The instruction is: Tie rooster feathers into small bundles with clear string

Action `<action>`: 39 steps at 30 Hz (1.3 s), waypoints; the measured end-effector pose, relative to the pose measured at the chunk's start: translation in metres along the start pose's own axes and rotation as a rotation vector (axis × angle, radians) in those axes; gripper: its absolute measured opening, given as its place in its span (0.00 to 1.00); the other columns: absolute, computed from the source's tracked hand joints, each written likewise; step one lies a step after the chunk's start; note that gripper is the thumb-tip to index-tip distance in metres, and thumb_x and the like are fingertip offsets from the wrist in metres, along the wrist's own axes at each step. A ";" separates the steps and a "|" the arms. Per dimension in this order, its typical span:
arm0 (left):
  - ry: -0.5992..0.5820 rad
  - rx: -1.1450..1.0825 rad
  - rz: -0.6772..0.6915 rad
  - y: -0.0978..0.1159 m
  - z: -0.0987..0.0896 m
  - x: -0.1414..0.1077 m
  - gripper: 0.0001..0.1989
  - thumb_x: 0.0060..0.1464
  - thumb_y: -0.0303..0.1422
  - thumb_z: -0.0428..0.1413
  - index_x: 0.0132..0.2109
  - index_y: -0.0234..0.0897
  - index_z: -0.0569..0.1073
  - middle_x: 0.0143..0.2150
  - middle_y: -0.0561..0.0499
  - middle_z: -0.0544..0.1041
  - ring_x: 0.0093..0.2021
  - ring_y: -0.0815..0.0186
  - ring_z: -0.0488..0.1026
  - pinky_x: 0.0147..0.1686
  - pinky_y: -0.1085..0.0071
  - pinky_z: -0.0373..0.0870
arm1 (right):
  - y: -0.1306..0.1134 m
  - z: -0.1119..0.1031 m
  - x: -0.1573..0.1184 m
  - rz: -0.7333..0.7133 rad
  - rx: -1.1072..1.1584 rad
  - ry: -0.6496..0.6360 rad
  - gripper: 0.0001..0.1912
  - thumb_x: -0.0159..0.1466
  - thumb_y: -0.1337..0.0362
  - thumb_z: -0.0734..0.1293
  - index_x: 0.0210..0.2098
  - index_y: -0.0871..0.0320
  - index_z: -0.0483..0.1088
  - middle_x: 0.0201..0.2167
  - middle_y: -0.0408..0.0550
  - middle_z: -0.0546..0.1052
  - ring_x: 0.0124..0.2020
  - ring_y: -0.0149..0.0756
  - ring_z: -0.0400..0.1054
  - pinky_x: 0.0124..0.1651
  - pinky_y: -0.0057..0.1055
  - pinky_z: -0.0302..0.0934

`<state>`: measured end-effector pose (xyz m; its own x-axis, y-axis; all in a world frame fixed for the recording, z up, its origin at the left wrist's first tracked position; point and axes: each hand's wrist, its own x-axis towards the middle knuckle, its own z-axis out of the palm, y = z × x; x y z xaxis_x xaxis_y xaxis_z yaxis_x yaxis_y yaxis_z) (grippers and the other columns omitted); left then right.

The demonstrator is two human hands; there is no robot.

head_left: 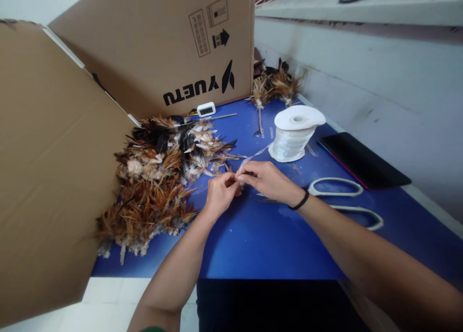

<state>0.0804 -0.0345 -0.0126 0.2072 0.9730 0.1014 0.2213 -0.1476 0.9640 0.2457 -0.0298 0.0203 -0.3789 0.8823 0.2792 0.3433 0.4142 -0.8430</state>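
My left hand (221,193) and my right hand (265,179) meet over the blue table, fingertips pinched together. A thin translucent ribbon (257,153) runs from the white spool (292,141) to my right fingertips, which are closed on it. My left thumb and fingers are closed on something small, mostly hidden; a bit of feather shows by the fingertips. To the left lies a large pile of brown, black and white feathers (155,178). White-handled scissors (334,187) rest partly beneath my right forearm.
Cardboard sheets (152,43) stand at the left and back. A small digital timer (206,110) and a thin stick sit behind the feathers. More feather bundles (284,84) lie at the back right. A black phone (363,159) lies by the wall, under a shelf (361,9).
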 end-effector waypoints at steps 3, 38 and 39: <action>-0.033 -0.126 -0.050 0.002 -0.001 0.000 0.12 0.46 0.38 0.62 0.30 0.33 0.73 0.19 0.54 0.73 0.19 0.72 0.70 0.22 0.76 0.68 | 0.005 0.002 0.001 0.041 0.137 0.034 0.07 0.58 0.66 0.63 0.30 0.57 0.73 0.29 0.43 0.76 0.31 0.32 0.69 0.37 0.30 0.61; -0.096 -0.383 -0.072 0.003 -0.005 0.001 0.16 0.47 0.40 0.63 0.31 0.34 0.67 0.21 0.54 0.73 0.21 0.72 0.70 0.25 0.74 0.69 | 0.005 0.014 -0.006 -0.004 -0.189 0.088 0.05 0.59 0.67 0.63 0.26 0.57 0.64 0.25 0.42 0.70 0.26 0.29 0.61 0.31 0.27 0.52; -0.091 -0.387 -0.076 0.003 -0.005 0.001 0.16 0.46 0.40 0.63 0.31 0.34 0.67 0.21 0.54 0.73 0.22 0.72 0.70 0.25 0.74 0.69 | 0.006 0.015 -0.006 -0.015 -0.191 0.100 0.05 0.59 0.67 0.62 0.26 0.57 0.64 0.26 0.42 0.70 0.26 0.29 0.61 0.32 0.27 0.53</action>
<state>0.0760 -0.0335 -0.0081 0.2911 0.9565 0.0213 -0.1324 0.0182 0.9910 0.2374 -0.0360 0.0073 -0.3015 0.8897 0.3428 0.4988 0.4536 -0.7386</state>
